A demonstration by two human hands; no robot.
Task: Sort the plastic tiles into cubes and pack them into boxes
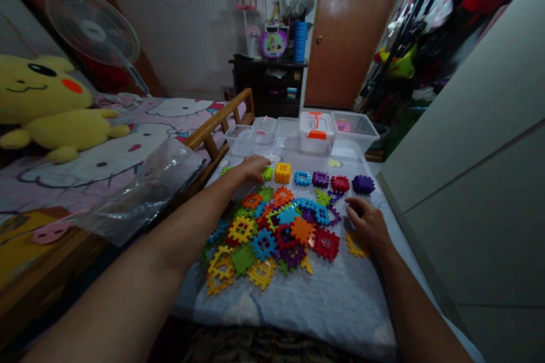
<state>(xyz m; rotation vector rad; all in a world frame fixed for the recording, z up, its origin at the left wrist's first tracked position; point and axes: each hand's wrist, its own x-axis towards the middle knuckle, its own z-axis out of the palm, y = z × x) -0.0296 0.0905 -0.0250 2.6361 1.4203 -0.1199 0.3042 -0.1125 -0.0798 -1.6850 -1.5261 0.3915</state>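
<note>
Basically, left hand (255, 169) was at the green pieces (267, 174), clamped or not, couldn't tell. Right hand (367, 220) had fingers apart, yellow piece (354, 246) just nearside of it, mixed pile (264, 243) between both hands.

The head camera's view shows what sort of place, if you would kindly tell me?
Probably a bedroom in a home: there is cartoon-printed bedding, a big yellow plush toy on it, and a fan nearby.

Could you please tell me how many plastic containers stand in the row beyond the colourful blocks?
5, left to right: leftmost container, second container, middle container, box with orange clips and rightmost container. Others nested inside or behind them may be hidden.
</note>
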